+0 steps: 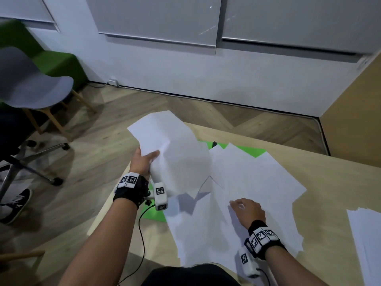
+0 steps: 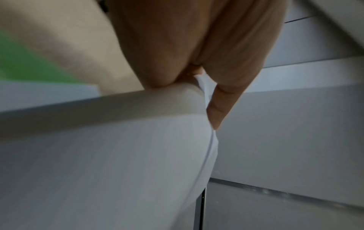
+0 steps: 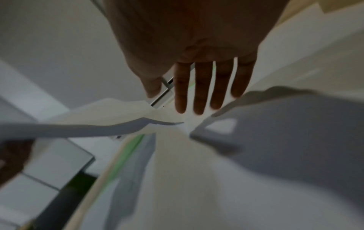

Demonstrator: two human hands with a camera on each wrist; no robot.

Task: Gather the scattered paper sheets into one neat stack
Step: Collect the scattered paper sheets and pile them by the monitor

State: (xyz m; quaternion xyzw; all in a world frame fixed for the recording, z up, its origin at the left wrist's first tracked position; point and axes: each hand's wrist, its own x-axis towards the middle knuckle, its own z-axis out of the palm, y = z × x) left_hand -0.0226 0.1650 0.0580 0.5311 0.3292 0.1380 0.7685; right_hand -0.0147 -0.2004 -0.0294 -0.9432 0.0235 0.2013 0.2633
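My left hand pinches a bundle of white sheets by its left edge and holds it up over the table's left corner, bowed and fanned. In the left wrist view the thumb presses on the sheets. Several loose white sheets lie overlapping on the table in front of me. My right hand hovers just over them with straight spread fingers, palm down, holding nothing.
A light wooden table carries a green mat under the papers. More white sheets lie at the right edge. A grey chair and an office chair base stand on the floor at left. Someone's shoe is nearby.
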